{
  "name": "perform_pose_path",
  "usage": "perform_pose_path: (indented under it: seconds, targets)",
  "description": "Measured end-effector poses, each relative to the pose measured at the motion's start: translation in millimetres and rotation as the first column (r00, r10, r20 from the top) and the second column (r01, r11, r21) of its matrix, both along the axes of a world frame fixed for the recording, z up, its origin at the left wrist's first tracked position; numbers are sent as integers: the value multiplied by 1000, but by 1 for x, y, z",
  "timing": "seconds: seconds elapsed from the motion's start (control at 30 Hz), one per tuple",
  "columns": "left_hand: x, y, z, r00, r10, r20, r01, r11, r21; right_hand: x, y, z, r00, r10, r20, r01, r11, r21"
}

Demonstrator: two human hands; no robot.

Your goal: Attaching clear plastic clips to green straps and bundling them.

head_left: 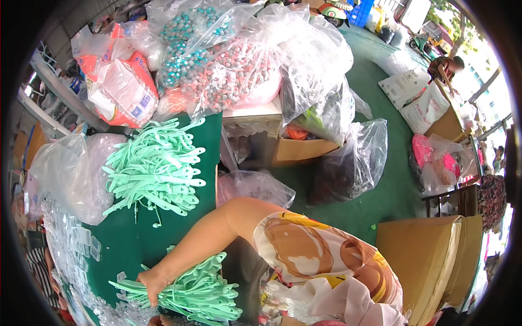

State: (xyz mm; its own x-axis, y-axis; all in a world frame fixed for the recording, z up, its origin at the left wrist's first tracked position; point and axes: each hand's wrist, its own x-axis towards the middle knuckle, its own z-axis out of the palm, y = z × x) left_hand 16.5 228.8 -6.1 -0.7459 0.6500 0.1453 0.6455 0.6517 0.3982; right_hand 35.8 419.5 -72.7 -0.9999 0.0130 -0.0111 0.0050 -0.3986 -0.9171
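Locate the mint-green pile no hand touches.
In the head view, the mint-green pile lies left of centre on the green tabletop, just right of a clear bag.

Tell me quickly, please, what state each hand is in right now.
Left hand: mostly cut off at the lower edge; cannot tell.
Right hand: closed on mint-green plastic strips.

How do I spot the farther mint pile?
Start at the dark-green tabletop, at left. Toward its far end, near the red-and-white bag, lies the farther pile of mint strips. Unlike the nearer pile, gripped by the right hand, it lies untouched.
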Motion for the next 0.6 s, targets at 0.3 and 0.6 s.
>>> perform_pose_path:
  seconds: [0.3,0.6]
  targets:
    - [-4,5,-20,924,16,383,-235,812,534,9,-2,5,998,-48,-45,51,996,67]
    - [3,29,-15,749,-112,654,-439,655,615,35,16,24,1000,7,-11,-8,1000,-20]
